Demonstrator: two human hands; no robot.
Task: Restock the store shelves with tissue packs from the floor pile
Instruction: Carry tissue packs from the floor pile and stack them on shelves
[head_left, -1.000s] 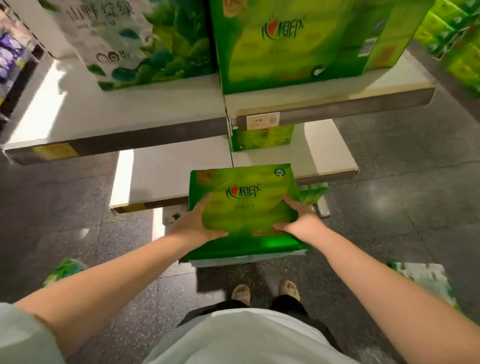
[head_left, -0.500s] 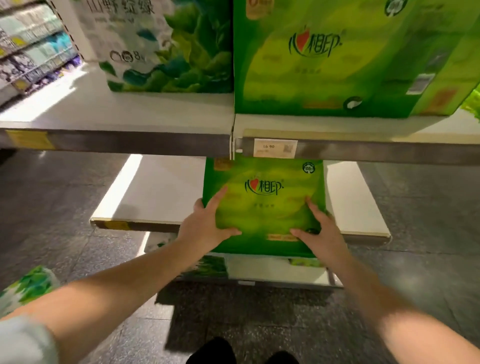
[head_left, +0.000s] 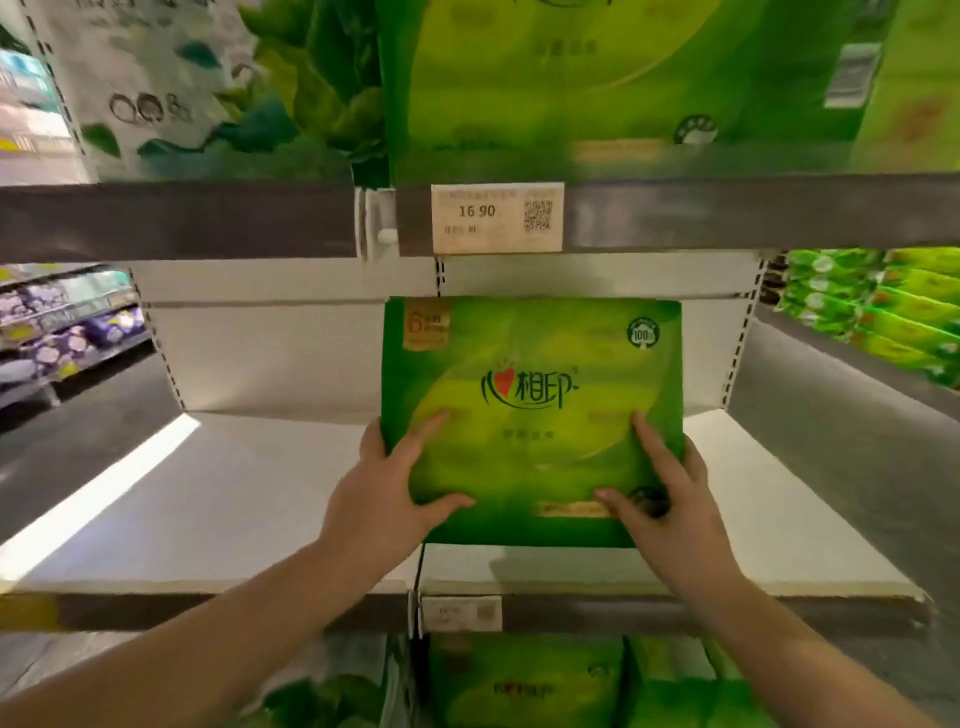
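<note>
Both hands clamp the green tissue pack (head_left: 530, 415) by its lower corners. Left hand (head_left: 382, 499): thumb across the glossy front, fingers wrapped behind the left edge. Right hand (head_left: 667, 512): same on the right edge. Pack is flat, rectangular, plastic-wrapped, over the white middle shelf (head_left: 234, 509) near its front edge, below the price tag (head_left: 496, 217).

Under our grip we see a white middle shelf (head_left: 234, 519); the green tissue pack (head_left: 530, 395) we hold stands on it against the back panel (head_left: 270, 353).
</note>
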